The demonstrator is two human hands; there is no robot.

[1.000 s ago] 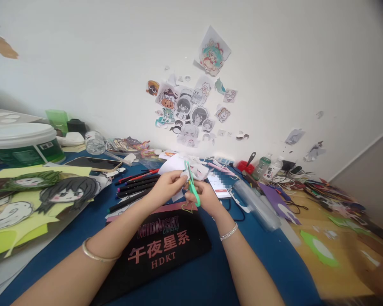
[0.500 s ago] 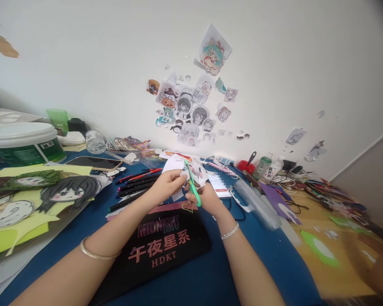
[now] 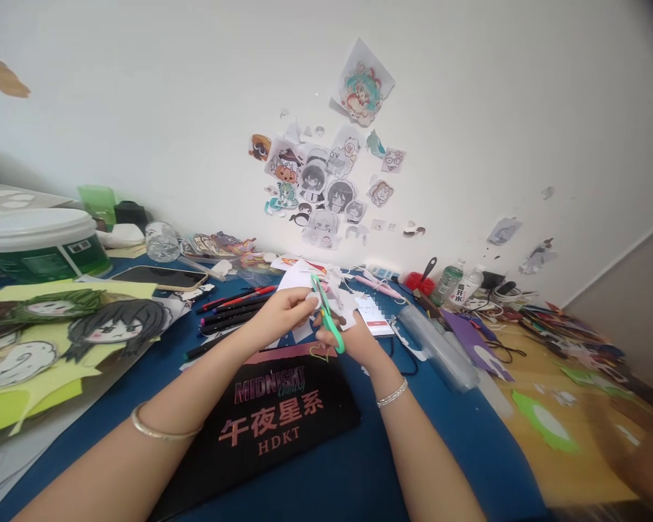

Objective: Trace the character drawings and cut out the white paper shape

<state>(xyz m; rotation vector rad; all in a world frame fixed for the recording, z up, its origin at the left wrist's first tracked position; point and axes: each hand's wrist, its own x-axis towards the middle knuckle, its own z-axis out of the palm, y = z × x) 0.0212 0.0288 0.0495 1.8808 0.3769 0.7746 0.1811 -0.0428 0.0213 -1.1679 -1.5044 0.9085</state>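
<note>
Over the top edge of a black printed folder (image 3: 283, 464), both my hands are close together. My right hand (image 3: 355, 338) is wrapped round green scissors (image 3: 336, 335), whose blades point up and slightly left. Between the thumb and fingers of my left hand (image 3: 289, 307) is a piece of white paper (image 3: 350, 300) with a printed picture, partly hidden by the scissors and my fingers. The blades lie against the paper; whether they are apart or together is hard to make out.
Several black pens (image 3: 233, 317) lie left of my hands, with a dark phone (image 3: 160, 277) and a white-lidded tub (image 3: 38, 243) beyond. At right are a lit phone (image 3: 376, 317), a clear plastic roll (image 3: 438, 349) and bottles (image 3: 450, 281). A person's blurred arm (image 3: 639, 457) shows at far right.
The scissors have tilted slightly and the white paper has shifted a little to the right. My hands remain in nearly the same place, still gripping both.
</note>
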